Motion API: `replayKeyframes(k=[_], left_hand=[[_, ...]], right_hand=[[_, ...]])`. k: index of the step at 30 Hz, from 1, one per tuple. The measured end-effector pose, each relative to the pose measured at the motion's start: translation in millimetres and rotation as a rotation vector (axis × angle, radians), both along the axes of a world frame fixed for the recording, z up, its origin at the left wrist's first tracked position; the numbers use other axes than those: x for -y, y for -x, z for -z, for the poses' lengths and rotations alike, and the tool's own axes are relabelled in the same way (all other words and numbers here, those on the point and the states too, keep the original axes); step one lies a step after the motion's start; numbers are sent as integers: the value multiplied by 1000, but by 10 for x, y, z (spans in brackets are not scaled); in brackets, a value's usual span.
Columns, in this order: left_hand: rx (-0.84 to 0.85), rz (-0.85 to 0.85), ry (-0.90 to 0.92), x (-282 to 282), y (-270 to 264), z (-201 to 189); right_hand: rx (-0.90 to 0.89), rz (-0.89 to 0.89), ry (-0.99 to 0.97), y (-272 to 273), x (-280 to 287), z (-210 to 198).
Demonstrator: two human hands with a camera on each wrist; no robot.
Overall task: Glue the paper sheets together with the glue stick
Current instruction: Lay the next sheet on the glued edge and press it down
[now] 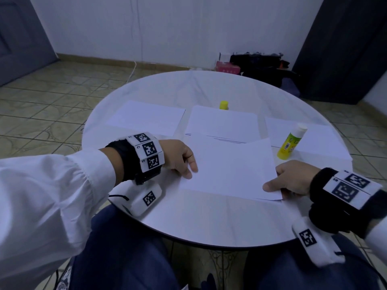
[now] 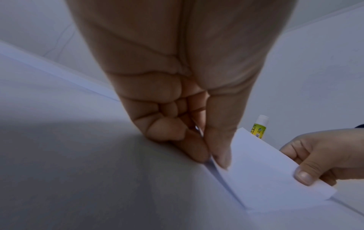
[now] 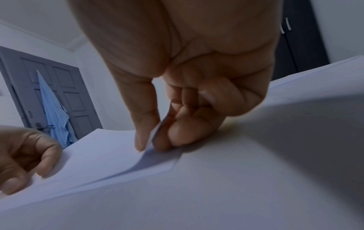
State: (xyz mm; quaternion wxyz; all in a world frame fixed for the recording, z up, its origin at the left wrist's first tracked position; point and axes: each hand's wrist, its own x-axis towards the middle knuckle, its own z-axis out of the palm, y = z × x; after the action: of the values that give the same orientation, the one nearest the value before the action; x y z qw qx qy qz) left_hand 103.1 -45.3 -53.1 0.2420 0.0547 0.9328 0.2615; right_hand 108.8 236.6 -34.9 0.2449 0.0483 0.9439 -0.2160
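Pinching the top paper sheet (image 1: 230,168) at opposite near corners, the left hand (image 1: 180,159) and right hand (image 1: 293,178) each hold it in a thumb-and-finger grip above the round bench (image 1: 209,222). Just beyond the sheet's right edge, the glue stick (image 1: 292,141) stands uncapped; its yellow cap (image 1: 223,105) sits well beyond it.

We saw thin, matt white paper in the top sheet (image 1: 230,168), smooth and uncreased. The round table (image 1: 209,222) had a smooth, faintly glossy white top. The glue stick (image 1: 291,141) looked like glossy yellow plastic with a white tip, its cap (image 1: 223,105) yellow plastic too. The floor (image 1: 41,114) was patterned tile, slightly shiny
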Motion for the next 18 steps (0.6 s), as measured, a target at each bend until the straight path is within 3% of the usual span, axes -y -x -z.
replayKeyframes(k=[18], left_hand=[[-56,-22,19,-88,-31,-15]], right_hand=[[-14,-19,-27,25,25,-22]])
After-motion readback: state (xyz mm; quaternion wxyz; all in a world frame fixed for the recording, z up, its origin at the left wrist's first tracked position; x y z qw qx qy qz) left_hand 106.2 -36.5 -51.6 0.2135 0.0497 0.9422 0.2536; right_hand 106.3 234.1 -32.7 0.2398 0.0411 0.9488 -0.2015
